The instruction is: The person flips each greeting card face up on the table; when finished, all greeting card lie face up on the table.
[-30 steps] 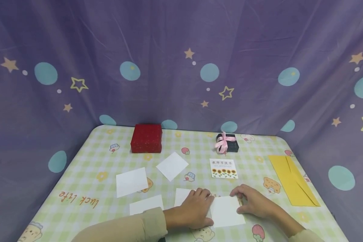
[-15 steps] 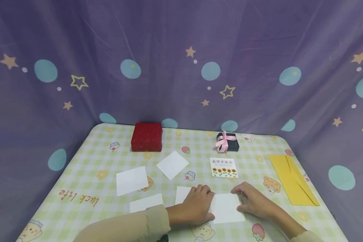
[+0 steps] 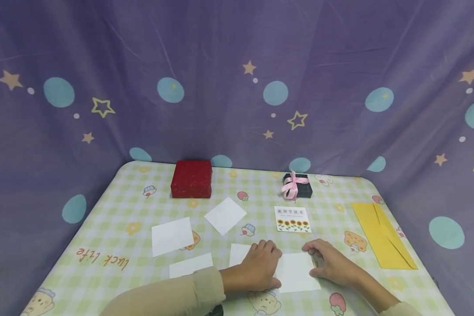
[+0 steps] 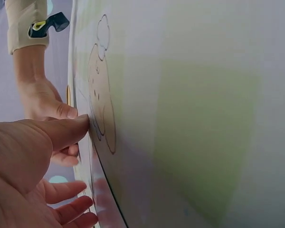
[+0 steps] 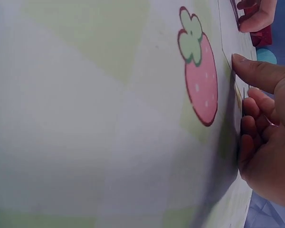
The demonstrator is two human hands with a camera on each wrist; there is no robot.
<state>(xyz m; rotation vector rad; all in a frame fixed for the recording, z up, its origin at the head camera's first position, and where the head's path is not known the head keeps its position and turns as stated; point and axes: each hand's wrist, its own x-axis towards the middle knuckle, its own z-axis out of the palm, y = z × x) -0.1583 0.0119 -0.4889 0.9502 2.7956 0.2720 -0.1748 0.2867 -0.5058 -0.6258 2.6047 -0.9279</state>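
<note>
A white square card [image 3: 298,273] lies flat on the tablecloth at the lower middle of the head view, between my two hands. My left hand [image 3: 260,265] rests at its left edge; in the left wrist view the thumb [image 4: 69,130] and the fairly straight fingers [image 4: 71,209] stand apart, tips down at the table. At the card's right edge is my right hand [image 3: 331,263], index finger at the upper corner and thumb [image 5: 254,71] lower on the edge, with a gap between them. Its other fingers bend loosely against the table. Another white card [image 3: 238,254] is partly hidden behind my left hand.
More white cards [image 3: 171,236] lie to the left, one [image 3: 225,216] turned diagonally. A sunflower-printed card [image 3: 293,219] sits beyond my hands. At the back stand a red box [image 3: 191,179] and a black box with pink ribbon [image 3: 297,185]. A yellow envelope [image 3: 384,236] lies right.
My left hand has shifted slightly to the right along the card's left edge. The card has barely moved, and my right hand stays at its right edge.
</note>
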